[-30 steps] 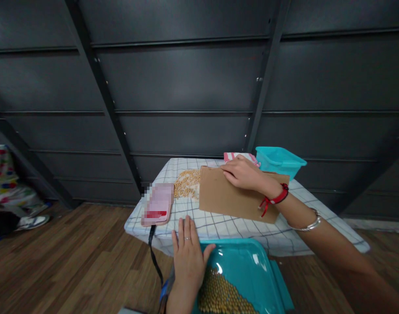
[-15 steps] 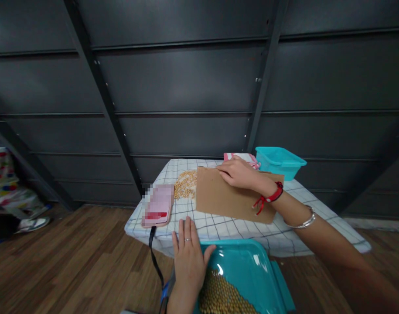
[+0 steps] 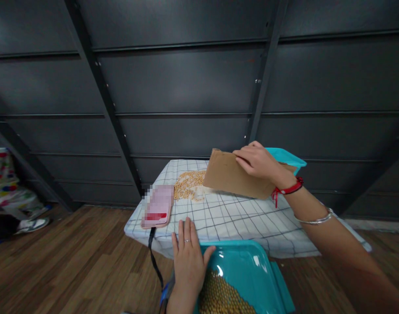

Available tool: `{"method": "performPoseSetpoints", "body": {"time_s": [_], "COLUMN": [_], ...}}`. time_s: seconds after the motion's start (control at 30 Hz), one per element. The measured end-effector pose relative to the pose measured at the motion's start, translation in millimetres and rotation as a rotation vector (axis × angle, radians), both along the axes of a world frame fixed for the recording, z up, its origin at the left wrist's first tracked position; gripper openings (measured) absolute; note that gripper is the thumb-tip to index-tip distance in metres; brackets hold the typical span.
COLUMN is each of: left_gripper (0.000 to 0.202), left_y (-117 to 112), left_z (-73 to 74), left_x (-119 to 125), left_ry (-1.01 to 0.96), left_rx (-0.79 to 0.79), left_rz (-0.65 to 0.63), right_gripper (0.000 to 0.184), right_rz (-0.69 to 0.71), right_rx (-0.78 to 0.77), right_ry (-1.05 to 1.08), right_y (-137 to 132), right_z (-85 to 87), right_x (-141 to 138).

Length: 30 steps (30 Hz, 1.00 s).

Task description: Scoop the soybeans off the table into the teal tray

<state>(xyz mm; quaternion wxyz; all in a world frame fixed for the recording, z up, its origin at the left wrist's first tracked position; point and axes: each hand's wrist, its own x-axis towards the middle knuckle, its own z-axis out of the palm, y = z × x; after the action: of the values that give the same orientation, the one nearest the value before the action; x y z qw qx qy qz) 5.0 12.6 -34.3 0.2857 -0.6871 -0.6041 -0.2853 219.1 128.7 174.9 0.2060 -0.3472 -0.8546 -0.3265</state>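
Scene: A person works at a small table (image 3: 238, 218) draped in a white grid-checked cloth, set before a dark panelled wall.

Right hand: The right hand (image 3: 260, 162) grips the top edge of a brown cardboard sheet (image 3: 233, 179), fingers folded over the near face and the thumb not visible behind it. A red cord and a metal bangle circle the wrist.

Cardboard sheet: Lifted and tilted above the far half of the table, its long axis running roughly left to right, lower left corner close to the cloth, though contact cannot be told.

Beans: A loose pile of yellow beans (image 3: 188, 185) lies on the table just left of the sheet's lower left corner. The pile sits to the left of the right hand's fingers, with the sheet between them.

Left hand: The left hand (image 3: 188, 257) rests flat, fingers spread, on the left rim of a teal tray (image 3: 258, 270) just below the table's near edge, gripping nothing. The tray holds more beans.

Nearer hand: The right, through the sheet; the left stays at the table's near side.

Also on the table: A pink phone (image 3: 158, 205) at the left edge, a teal tub (image 3: 289, 158) at the far right behind the sheet.
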Motion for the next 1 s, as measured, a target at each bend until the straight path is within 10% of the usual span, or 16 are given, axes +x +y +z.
{"method": "performPoseSetpoints", "body": {"time_s": [0.57,1.0], "left_gripper": [0.073,0.073], "left_y": [2,6], "left_z": [-2.3,-3.9], "left_x": [1,4], "left_ry": [0.032,0.036], "left_rx": [0.01,0.021], "left_rz": [-0.003,-0.023], "right_gripper": [0.024,0.031], "right_rz": [0.133,0.165], "right_rx": [0.36,0.325], "right_ry": [0.024,0.115], "right_y": [-18,-5], "right_z": [-59.4,-92.6], "right_x": [36,41]}}
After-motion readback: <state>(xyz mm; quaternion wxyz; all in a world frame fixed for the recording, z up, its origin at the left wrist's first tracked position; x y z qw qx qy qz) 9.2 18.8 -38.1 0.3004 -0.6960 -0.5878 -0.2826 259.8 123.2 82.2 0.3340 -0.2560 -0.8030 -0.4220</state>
